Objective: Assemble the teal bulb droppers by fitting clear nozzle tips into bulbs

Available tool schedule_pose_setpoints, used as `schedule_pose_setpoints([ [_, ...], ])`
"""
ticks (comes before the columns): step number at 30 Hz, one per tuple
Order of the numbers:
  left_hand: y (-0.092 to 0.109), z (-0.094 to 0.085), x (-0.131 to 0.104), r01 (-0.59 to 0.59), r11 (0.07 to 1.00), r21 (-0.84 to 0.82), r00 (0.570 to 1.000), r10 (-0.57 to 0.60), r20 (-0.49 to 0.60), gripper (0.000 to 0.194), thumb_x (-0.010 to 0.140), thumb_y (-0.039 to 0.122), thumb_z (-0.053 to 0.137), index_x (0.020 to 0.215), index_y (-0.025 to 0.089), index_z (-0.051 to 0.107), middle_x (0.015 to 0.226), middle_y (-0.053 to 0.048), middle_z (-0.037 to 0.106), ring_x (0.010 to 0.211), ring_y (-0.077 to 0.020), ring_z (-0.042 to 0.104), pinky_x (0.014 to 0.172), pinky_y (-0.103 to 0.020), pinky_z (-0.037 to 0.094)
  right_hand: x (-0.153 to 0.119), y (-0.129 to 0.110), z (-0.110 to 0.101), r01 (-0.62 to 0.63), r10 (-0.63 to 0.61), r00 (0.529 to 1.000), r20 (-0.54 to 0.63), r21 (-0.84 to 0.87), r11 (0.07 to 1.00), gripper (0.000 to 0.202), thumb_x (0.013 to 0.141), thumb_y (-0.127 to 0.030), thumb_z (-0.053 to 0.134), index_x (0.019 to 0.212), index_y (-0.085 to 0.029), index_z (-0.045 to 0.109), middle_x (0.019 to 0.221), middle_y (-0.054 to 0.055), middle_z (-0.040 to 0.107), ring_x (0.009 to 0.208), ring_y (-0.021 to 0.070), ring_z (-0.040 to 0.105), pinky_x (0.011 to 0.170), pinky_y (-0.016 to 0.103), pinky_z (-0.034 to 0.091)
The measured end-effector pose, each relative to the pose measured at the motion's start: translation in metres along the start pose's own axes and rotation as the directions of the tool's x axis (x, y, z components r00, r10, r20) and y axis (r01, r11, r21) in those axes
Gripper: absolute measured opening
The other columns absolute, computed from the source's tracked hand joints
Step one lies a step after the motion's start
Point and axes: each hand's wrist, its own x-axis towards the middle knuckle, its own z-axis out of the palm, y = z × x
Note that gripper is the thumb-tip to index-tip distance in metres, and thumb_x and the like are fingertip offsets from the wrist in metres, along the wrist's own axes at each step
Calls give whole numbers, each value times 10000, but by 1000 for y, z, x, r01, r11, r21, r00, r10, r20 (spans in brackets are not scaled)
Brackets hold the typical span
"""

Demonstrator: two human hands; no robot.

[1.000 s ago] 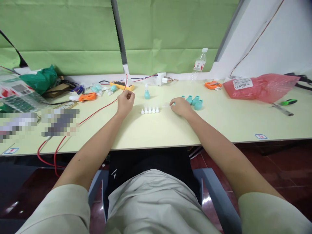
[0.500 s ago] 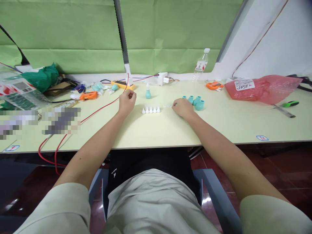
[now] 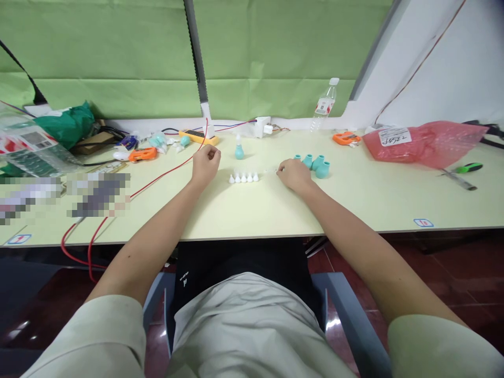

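My left hand (image 3: 205,164) rests on the table with its fingers curled in, and nothing shows between them. My right hand (image 3: 294,174) is closed, its fingertips pinching at the near end of some small clear plastic pieces (image 3: 268,170), too faint to make out well. Between my hands stands a row of several white pointed nozzle tips (image 3: 243,179), with clear parts just behind them. Several teal rubber bulbs (image 3: 323,169) sit beside my right hand, partly hidden by it. Farther back, a teal bulb with a clear nozzle (image 3: 239,151) stands upright.
At the back are a water bottle (image 3: 325,106), a white plug block (image 3: 262,127) and a yellow multimeter (image 3: 199,137). To the right lie a red plastic bag (image 3: 429,144), an orange tool (image 3: 346,138) and a green-handled screwdriver (image 3: 468,168). A red cable (image 3: 165,173) crosses the left side.
My right hand has shifted very slightly left, toward the clear pieces. My left hand and the row of white tips look the same.
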Motion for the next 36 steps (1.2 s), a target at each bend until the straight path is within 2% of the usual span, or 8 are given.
schedule_pose_setpoints([
  [8, -3, 2, 0, -15, 1000, 6, 1000, 15, -1, 101, 850, 227, 564, 765, 195, 609, 659, 3, 584, 630, -146, 538, 636, -294, 410, 4, -2, 7, -1, 1, 1000, -14, -20, 1000, 277, 950, -262, 562, 1077, -179, 794, 1163, 184, 721, 1038, 304, 667, 912, 422, 522],
  [24, -3, 1, 0, -15, 1000, 22, 1000, 15, 7, 97, 849, 216, 561, 767, 197, 611, 662, 2, 578, 633, -147, 525, 639, -294, 410, 4, -4, 7, 7, -8, 1000, -25, -43, 999, 291, 960, -247, 532, 1062, -178, 796, 1136, 175, 720, 960, 284, 659, 844, 392, 518],
  [31, -4, 3, 1, -25, 999, 33, 1000, 25, 5, 110, 864, 237, 563, 766, 202, 598, 681, -4, 598, 645, -153, 540, 645, -300, 424, 5, -2, 7, 10, -11, 999, -35, -15, 1000, 268, 939, -236, 544, 1029, -186, 792, 1124, 178, 711, 964, 304, 654, 848, 415, 506],
  [34, 1, 1, 0, -52, 997, 58, 999, 51, 11, 101, 867, 223, 557, 778, 201, 599, 693, -8, 606, 643, -152, 538, 642, -300, 425, 2, -5, 1, 80, -68, 988, -139, 79, 994, 243, 920, -237, 549, 964, -181, 781, 1085, 173, 700, 988, 308, 644, 889, 431, 494],
  [36, 9, -1, -3, -117, 989, 89, 993, 114, 36, 91, 875, 218, 558, 802, 198, 609, 718, -15, 621, 647, -151, 540, 645, -302, 426, -3, -11, -6, 232, -180, 955, -234, 216, 948, 215, 907, -251, 557, 938, -185, 760, 1056, 145, 697, 1015, 293, 634, 952, 428, 476],
])
